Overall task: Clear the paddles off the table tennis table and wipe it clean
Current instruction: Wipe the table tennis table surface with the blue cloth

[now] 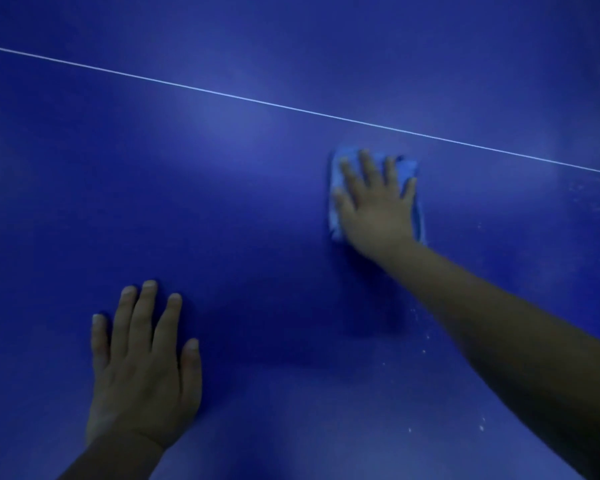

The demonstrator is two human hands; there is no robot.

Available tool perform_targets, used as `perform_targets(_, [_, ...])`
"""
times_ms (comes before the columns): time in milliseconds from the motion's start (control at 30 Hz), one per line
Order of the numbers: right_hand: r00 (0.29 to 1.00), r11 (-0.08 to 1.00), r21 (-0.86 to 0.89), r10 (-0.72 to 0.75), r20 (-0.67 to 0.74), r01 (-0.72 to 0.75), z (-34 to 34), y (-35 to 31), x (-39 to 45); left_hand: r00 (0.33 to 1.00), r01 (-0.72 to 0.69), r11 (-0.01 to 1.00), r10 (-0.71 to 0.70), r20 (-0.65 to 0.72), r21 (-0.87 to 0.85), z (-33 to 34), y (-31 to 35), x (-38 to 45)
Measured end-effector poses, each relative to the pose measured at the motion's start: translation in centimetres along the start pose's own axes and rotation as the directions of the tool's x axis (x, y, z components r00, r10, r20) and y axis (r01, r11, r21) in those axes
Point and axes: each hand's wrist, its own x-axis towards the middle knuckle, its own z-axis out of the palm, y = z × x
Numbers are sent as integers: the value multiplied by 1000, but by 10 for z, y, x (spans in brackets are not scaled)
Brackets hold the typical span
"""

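The blue table tennis table [243, 209] fills the whole view. My right hand [378, 206] lies flat with fingers spread on a light blue cloth [336, 174], pressing it onto the table just below the white line [222, 95]. My left hand [142, 362] rests flat on the bare table surface at the lower left, fingers straight, holding nothing. No paddles are in view.
The thin white line crosses the table from upper left to right. Small white specks and smears [593, 202] dot the surface on the right side, around and beyond my right forearm.
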Motion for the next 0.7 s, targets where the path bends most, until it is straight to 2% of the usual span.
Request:
perform_targets(67, [982,983,-26,-182,46,183,0,3,-6,1000,0,1000,0,-2,8,1,-1,0])
perform_targets(100, [985,983,-66,-170,40,173,-6,18,8,1000,-1,1000,1,1,7,1,-1,0])
perform_targets(167, [1000,988,-157,2,26,2,-20,58,50,1000,-1,1000,1,-3,4,2,-2,0])
perform_targets(233, [981,981,-77,185,60,-180,-31,91,75,1000,-7,1000,8,-13,9,2,-2,-1])
perform_targets(267, [975,976,-19,217,45,-217,-32,95,72,1000,-12,1000,12,-18,10,1,-2,-1])
perform_targets(333, [982,981,42,189,-2,-188,-25,80,37,1000,-13,1000,13,-24,6,0,-2,0])
perform_targets(400, [999,999,4,43,-12,-43,-14,54,-25,1000,-12,1000,12,-19,-3,1,-2,1])
perform_targets(433, [996,996,-4,-91,-3,91,-9,39,-65,1000,-14,1000,14,-21,-11,1,-2,0])
perform_targets(467, [961,961,-8,-276,-2,276,0,26,-107,1000,-16,1000,16,-23,-21,0,-2,0])
perform_targets(500, [891,891,-13,-453,-8,453,8,18,-143,1000,-14,1000,13,-27,-28,0,-1,-1])
perform_targets(567, [774,775,-24,-629,69,632,7,20,-155,999,-14,1000,14,-29,-26,-2,0,-1])
perform_targets(600, [784,784,-39,-617,72,620,3,28,-133,1000,-15,1000,14,-27,-24,-2,0,-1])
perform_targets(633, [849,847,-59,-527,43,529,-1,36,-103,1000,-13,1000,13,-27,-24,-2,0,-1])
perform_targets(700, [982,982,-35,-187,10,188,-13,52,-35,1000,-5,1000,4,-30,-24,-2,-1,0])
